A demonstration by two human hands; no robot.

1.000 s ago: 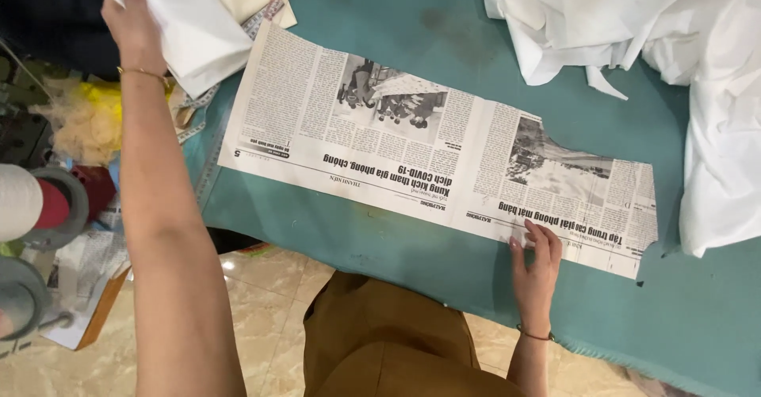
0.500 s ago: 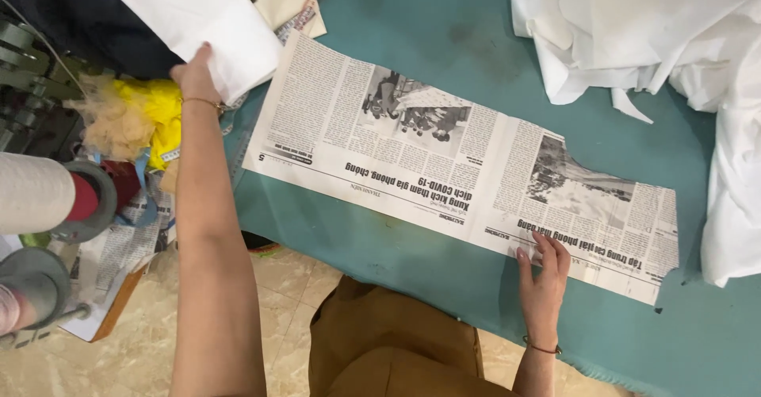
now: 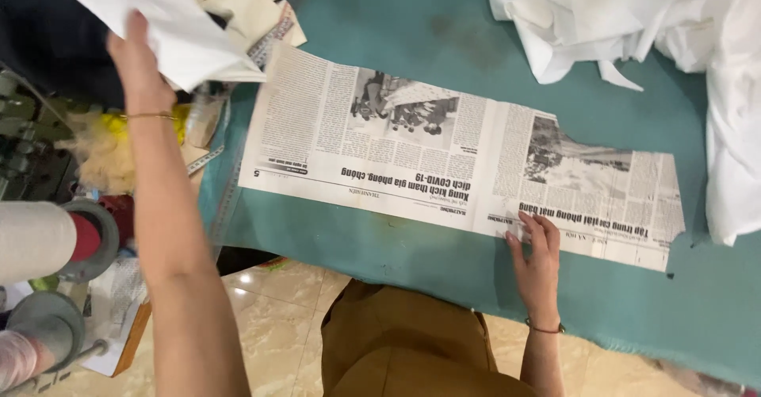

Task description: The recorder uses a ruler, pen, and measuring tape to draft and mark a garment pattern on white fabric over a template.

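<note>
A long strip of newspaper (image 3: 444, 155) lies flat across the teal table (image 3: 412, 16). My right hand (image 3: 535, 258) presses its fingers flat on the strip's near edge, right of the middle. My left hand (image 3: 141, 64) is raised at the far left and grips a piece of white fabric (image 3: 158, 20) by its lower edge, above the table's left end. Beige fabric pieces (image 3: 234, 0) lie just behind that white piece.
A heap of white cloth (image 3: 674, 40) covers the table's far right corner. At the left stand large thread spools (image 3: 47, 238), yellow and tan fluff (image 3: 103, 147) and a measuring tape (image 3: 208, 159). Tiled floor (image 3: 269, 326) shows below the table edge.
My left hand has stayed on the white fabric as the view shifted right and closer. My right hand has kept its place on the newspaper's near edge.
</note>
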